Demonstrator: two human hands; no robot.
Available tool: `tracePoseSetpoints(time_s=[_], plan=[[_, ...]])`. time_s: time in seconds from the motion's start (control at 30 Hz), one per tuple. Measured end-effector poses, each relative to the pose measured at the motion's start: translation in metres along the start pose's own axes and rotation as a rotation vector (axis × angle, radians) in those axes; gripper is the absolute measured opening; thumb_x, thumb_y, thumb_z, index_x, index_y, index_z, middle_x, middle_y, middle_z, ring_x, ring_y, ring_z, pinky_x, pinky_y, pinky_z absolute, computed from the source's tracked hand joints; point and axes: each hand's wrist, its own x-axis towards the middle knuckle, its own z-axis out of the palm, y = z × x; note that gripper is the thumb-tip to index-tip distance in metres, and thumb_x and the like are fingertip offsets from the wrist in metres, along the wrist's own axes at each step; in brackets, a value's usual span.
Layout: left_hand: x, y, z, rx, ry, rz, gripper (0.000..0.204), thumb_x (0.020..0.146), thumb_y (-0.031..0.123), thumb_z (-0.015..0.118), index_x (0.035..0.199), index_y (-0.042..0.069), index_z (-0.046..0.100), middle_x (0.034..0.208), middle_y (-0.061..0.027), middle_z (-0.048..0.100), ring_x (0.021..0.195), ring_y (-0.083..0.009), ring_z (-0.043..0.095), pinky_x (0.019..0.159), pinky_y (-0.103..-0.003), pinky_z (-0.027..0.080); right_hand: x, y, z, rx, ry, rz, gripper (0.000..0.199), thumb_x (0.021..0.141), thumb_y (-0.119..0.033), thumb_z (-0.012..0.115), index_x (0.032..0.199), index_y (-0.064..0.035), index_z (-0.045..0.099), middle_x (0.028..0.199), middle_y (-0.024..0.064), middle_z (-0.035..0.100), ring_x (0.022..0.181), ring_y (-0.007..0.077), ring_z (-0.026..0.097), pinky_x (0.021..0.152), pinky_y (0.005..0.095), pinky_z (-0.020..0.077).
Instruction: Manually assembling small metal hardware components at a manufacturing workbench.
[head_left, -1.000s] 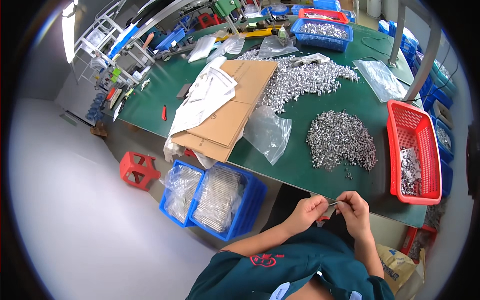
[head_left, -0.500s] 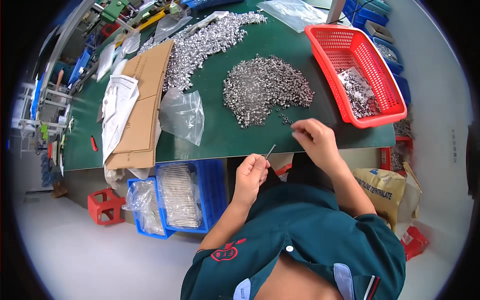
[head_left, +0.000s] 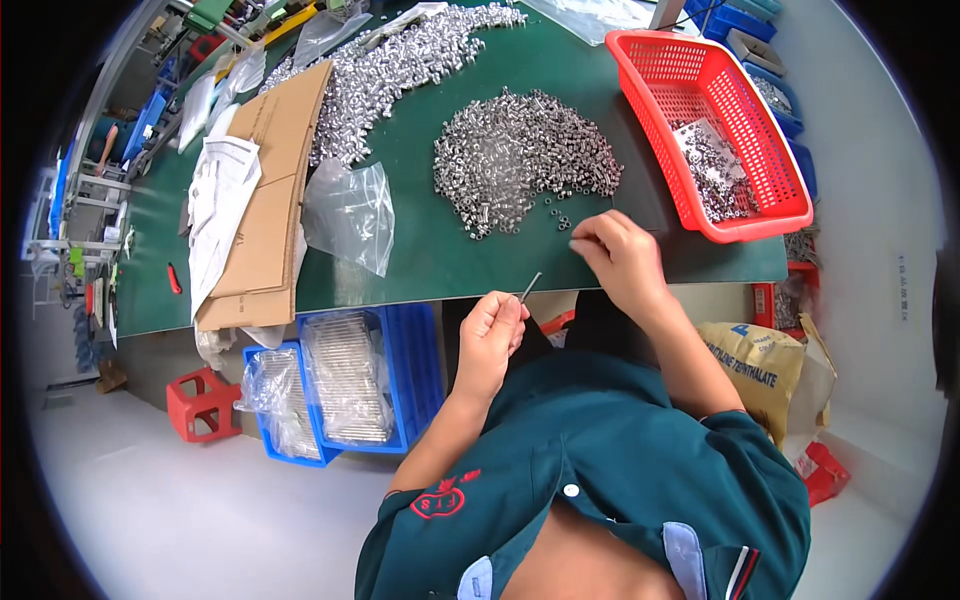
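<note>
My left hand (head_left: pixel 490 335) is closed around a thin grey metal rod (head_left: pixel 531 286), whose upper end sticks out past the thumb, just off the table's front edge. Over the table, my right hand (head_left: pixel 622 255) is bent with thumb and fingertips drawn together. Whatever is between those fingertips, if anything, is too small to make out. Several loose metal rings (head_left: pixel 562 221) lie just beyond the right fingertips. Behind them spreads a heap of small silvery ring-shaped parts (head_left: pixel 525 160) on the green table (head_left: pixel 430 255).
To the right stands a red perforated basket (head_left: pixel 690 190) with small metal parts inside. Another heap of shiny parts (head_left: pixel 390 85) lies farther back. Left of me are a clear plastic bag (head_left: pixel 350 215), flattened cardboard (head_left: pixel 270 240) and papers. Blue crates (head_left: pixel 410 370) holding rods sit below the table edge.
My right hand shifts slightly, its fingertips still drawn together near the loose rings. The left hand keeps the rod at the table edge. The whole view has shifted a little.
</note>
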Motion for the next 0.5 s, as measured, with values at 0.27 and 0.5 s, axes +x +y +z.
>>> tracePoseSetpoints(time_s=[0.27,0.5], plan=[[0.000,-0.001,0.003,0.062,-0.056,0.020,0.024,0.096,0.022,0.050,0.082,0.003,0.052,0.059,0.0048,0.039,0.052,-0.0026,0.033,0.047,-0.019,0.025,-0.016,-0.014,-0.006,0.931,-0.433,0.462,0.007,0.085,-0.003,0.063,0.091,0.0010,0.060,0.077,-0.0006,0.059,0.067,0.0052,0.054,0.061,0.0201,0.0457],[-0.004,-0.004,-0.003,0.170,-0.078,0.055,0.024,0.095,0.022,0.052,0.079,0.003,0.053,0.060,0.0061,0.040,0.053,-0.0021,0.034,0.047,-0.019,0.025,-0.019,-0.020,-0.012,0.864,-0.454,0.471,0.008,0.084,-0.004,0.063,0.089,0.0014,0.061,0.073,0.0009,0.061,0.067,0.0061,0.055,0.063,0.0225,0.0478]])
